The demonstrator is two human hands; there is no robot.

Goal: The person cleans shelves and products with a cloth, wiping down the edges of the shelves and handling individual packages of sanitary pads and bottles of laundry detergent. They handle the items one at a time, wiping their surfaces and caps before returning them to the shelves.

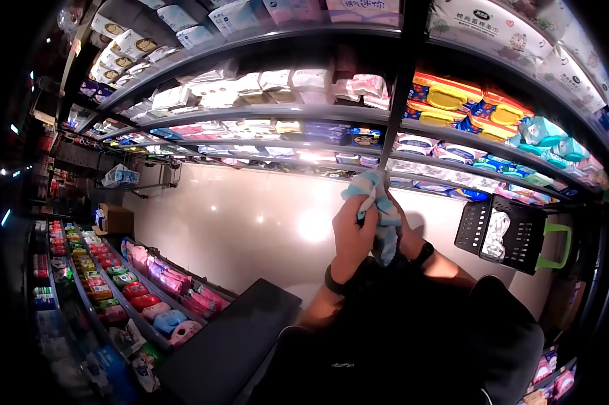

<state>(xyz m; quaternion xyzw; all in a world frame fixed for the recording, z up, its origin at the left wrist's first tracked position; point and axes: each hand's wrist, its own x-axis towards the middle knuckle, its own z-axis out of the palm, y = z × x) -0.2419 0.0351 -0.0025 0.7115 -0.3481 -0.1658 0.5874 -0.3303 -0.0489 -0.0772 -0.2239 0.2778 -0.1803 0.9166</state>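
The left hand (353, 237) pinches a cloth (386, 210) in its grip; the right hand (410, 241) is beside it, its grip I cannot tell.

– any words on the top shelf (318, 32)?
– "迷你" on the pinkish pack (364, 9), near that shelf's right end.
– and beyond the upright (402, 74)?
– "棉柔巾" on a white pack (493, 34); its oval logo is too small to read.
– the dark clothing (385, 337)?
– white script, illegible.

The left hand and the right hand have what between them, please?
In the head view, a bunched blue-and-white cloth lies between the left hand and the right hand.
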